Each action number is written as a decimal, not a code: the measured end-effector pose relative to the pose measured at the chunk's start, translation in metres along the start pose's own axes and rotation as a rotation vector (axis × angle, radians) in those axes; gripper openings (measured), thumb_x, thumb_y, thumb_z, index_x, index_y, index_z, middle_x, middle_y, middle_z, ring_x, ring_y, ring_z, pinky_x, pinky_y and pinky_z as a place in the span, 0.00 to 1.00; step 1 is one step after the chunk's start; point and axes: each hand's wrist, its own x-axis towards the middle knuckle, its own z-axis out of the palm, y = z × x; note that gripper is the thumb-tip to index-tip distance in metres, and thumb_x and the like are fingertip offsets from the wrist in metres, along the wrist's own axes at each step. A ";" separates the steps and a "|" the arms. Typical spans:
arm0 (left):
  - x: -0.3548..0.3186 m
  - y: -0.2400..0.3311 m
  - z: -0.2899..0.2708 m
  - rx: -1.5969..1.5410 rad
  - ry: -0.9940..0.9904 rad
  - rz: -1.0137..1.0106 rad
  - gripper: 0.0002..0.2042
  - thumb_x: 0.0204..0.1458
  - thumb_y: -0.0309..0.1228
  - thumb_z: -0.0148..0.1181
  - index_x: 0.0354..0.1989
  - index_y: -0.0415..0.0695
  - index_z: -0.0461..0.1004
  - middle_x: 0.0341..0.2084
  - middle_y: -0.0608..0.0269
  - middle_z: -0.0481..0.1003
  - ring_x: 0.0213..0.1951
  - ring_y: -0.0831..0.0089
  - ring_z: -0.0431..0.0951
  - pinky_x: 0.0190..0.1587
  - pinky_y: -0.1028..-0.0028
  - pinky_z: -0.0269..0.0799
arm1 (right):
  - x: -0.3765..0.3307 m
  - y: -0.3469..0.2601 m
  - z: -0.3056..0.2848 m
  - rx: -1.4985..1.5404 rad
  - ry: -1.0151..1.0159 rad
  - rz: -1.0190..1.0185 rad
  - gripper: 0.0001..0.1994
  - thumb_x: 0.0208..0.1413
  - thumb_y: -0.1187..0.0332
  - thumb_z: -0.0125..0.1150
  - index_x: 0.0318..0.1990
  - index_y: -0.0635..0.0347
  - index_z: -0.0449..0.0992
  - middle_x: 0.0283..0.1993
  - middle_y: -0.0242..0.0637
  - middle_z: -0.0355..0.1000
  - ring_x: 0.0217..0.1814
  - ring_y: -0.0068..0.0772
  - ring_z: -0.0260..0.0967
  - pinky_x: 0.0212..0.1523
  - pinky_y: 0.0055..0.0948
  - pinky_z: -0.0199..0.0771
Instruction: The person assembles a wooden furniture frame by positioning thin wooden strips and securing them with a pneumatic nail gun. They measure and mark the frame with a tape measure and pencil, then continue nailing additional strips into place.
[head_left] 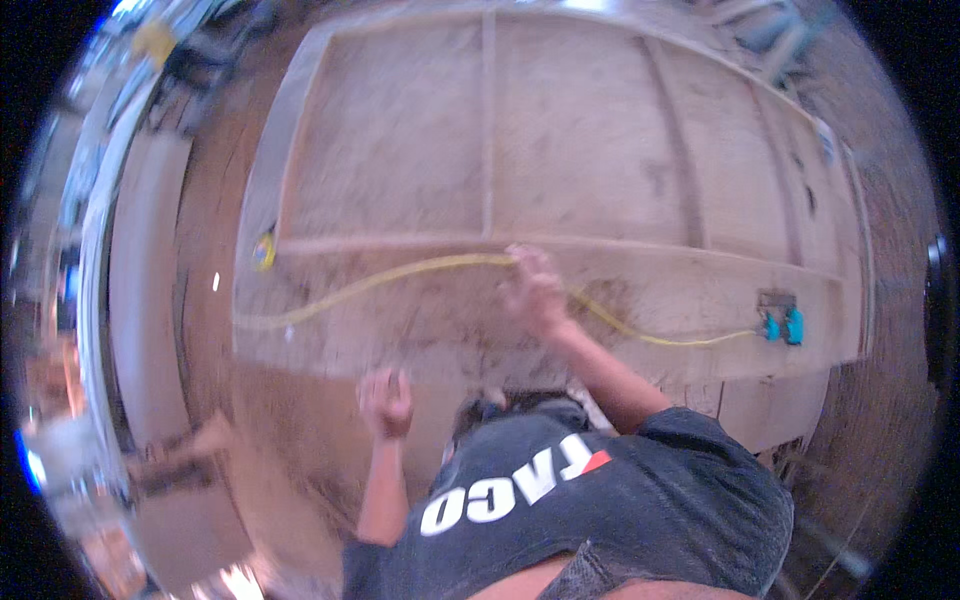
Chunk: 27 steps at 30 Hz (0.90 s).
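Note:
A yellow air hose (420, 267) runs across the near strip of a large wooden worktable (330, 345). My right hand (537, 290) reaches over the table with its fingers closed round the middle of this hose, just short of a wooden frame (600, 243). To the right, the hose leads to a teal power tool (793, 326) lying on the tabletop; its exact kind is blurred. My left hand (387, 402) hangs by the table's near edge, loosely curled with thumb and fingers apart, and nothing shows in it.
The frame has several crossbars over pale panels. A yellow tape measure (264, 250) lies at its near left corner. Left of the table stands a long pale board or bench (145, 290), with a box-like piece (190, 535) nearer me. Someone in yellow (155, 45) is at the far left.

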 end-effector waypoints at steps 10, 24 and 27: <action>-0.116 -0.050 0.030 0.023 -0.325 -0.230 0.05 0.52 0.32 0.64 0.30 0.44 0.78 0.27 0.53 0.76 0.33 0.51 0.77 0.38 0.55 0.70 | -0.014 -0.015 -0.013 -0.038 -0.190 -0.064 0.33 0.48 0.62 0.70 0.64 0.58 0.71 0.62 0.49 0.70 0.68 0.53 0.62 0.70 0.51 0.59; -0.111 -0.157 -0.107 -1.210 -1.095 -1.288 0.17 0.56 0.37 0.64 0.49 0.40 0.80 0.40 0.54 0.82 0.41 0.61 0.82 0.44 0.62 0.77 | -0.128 -0.115 0.039 -0.197 -0.411 0.257 0.35 0.51 0.52 0.69 0.65 0.56 0.71 0.70 0.52 0.62 0.72 0.59 0.58 0.71 0.55 0.59; -0.098 -0.186 -0.164 -1.345 -0.975 -1.321 0.16 0.57 0.35 0.63 0.49 0.38 0.79 0.39 0.54 0.82 0.40 0.62 0.82 0.43 0.63 0.77 | -0.131 -0.124 0.061 -0.255 -0.431 0.344 0.39 0.54 0.49 0.67 0.70 0.57 0.65 0.76 0.58 0.54 0.75 0.63 0.55 0.73 0.57 0.57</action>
